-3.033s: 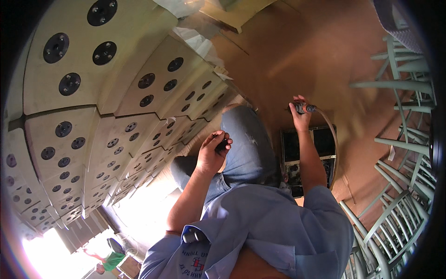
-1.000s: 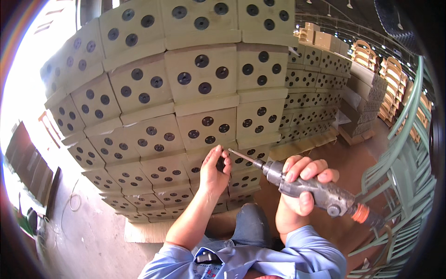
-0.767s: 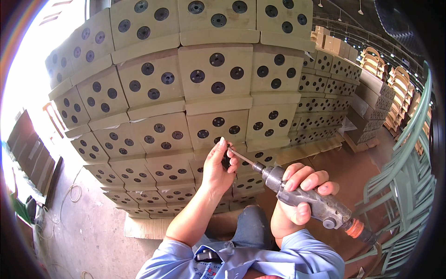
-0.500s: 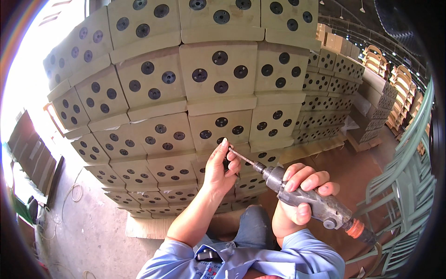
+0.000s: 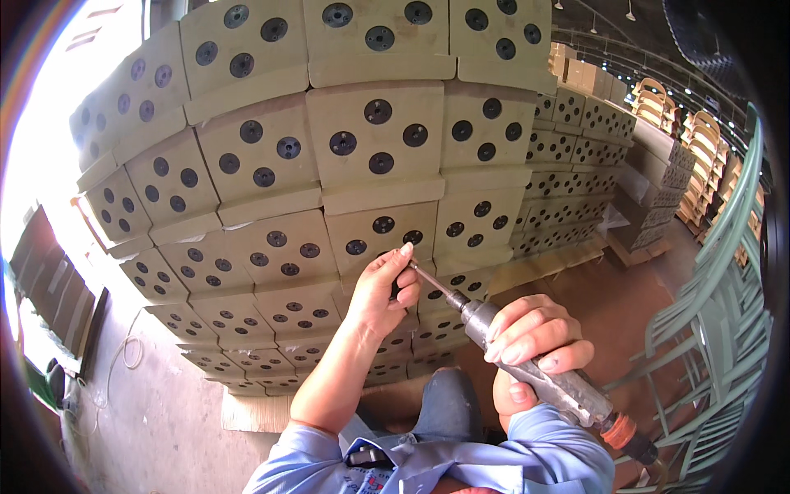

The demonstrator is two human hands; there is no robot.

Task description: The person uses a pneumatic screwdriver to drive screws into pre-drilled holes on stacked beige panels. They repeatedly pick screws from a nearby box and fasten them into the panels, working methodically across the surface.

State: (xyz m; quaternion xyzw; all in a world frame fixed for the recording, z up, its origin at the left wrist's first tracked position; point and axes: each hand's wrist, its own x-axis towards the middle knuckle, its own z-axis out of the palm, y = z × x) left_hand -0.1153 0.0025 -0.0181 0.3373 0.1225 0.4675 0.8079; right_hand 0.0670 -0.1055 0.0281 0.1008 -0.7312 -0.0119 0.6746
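Observation:
My left hand (image 5: 380, 290) is closed in a pinch at the tip of a long thin bit (image 5: 433, 279). Something small and dark shows between its curled fingers, too hidden to name. The bit sticks out of a worn grey air screwdriver (image 5: 568, 393) with an orange band near its hose end. Wrapped over the tool's body is my right hand (image 5: 539, 333), thumb underneath. The driver slants up to the left, its bit meeting my left fingertips. Just beyond them stands a tall stack of tan box-like blocks (image 5: 374, 185), each face carrying several round black discs (image 5: 381, 163).
Pale green metal chair frames (image 5: 708, 346) crowd the right side. Further stacks (image 5: 576, 173) and wooden chairs (image 5: 699, 165) stand behind at the right. A thin hose (image 5: 111, 375) lies on the concrete floor at left, near leaning brown panels (image 5: 53, 284). Cardboard (image 5: 255, 410) sits under the stack.
My right hand's fingers have shifted and now lie further over the top of the driver. My left hand stays pinched at the bit's tip. The whole view has shifted slightly.

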